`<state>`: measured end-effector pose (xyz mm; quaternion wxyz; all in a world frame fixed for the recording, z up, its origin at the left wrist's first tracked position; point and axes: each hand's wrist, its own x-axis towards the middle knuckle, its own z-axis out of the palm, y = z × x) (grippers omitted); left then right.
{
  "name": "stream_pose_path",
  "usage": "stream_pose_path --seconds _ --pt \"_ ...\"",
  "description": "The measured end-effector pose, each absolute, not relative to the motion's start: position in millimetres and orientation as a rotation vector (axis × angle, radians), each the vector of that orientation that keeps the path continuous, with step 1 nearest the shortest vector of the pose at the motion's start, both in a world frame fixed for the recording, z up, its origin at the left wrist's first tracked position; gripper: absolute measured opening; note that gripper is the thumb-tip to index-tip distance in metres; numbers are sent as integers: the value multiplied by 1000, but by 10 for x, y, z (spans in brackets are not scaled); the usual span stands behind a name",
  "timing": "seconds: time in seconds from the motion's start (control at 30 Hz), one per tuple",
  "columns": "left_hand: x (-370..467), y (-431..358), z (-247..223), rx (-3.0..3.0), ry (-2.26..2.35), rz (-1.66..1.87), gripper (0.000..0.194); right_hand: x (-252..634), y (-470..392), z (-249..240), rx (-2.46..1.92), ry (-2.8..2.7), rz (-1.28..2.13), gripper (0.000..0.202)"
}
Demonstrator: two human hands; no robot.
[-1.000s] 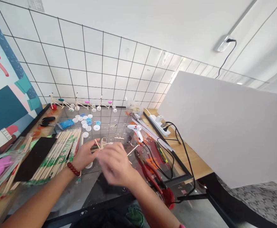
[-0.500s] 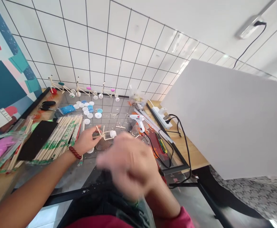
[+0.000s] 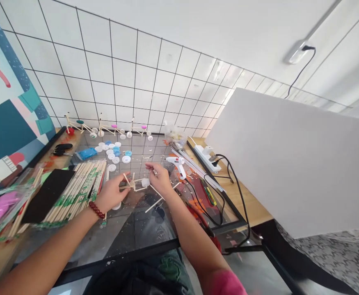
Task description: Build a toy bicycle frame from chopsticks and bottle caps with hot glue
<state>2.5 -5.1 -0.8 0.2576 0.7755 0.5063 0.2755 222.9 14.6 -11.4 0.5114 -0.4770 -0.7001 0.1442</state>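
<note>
My left hand [image 3: 111,190], with a red bead bracelet at its wrist, pinches a small wooden-stick frame [image 3: 133,183] between thumb and fingers. A white bottle-cap-like disc [image 3: 145,182] sits at the frame's right end. Just right of that disc is my right hand [image 3: 160,178], its fingers loosely bent and apart, with nothing visible in them. Loose thin sticks [image 3: 154,204] lie crossed on the table below it. To its right rests a white hot glue gun [image 3: 177,164] with a black cord.
Stick tricycle models [image 3: 107,129] line the back edge. White and blue caps [image 3: 113,151] lie before them. Bundled chopsticks [image 3: 74,190] and a black sheet [image 3: 48,194] are on the left. At right are a power strip [image 3: 208,157], glue sticks [image 3: 197,170] and a utility knife [image 3: 210,196].
My right hand has gone from close in front of the camera, blurred, down and forward to beside the stick frame. My left hand still holds the frame in about the same place.
</note>
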Motion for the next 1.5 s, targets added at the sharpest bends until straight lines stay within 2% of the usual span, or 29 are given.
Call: stream_pose_path --seconds 0.37,0.6,0.73,1.13,1.5 --pt "22 -48 -35 2139 1359 767 59 2180 -14 -26 -1216 -1833 206 33" --pt "9 -29 -70 2135 1358 786 59 2181 81 -157 -1157 -1577 452 30" --pt "3 -21 -87 2138 1351 793 58 2138 72 -209 -1180 -1622 458 29" --pt "12 -20 -115 2088 1338 788 60 2049 19 -202 -1210 -1709 252 26" --pt "10 -8 -107 2096 1330 775 61 2085 -87 -12 -1171 -2136 -211 40"
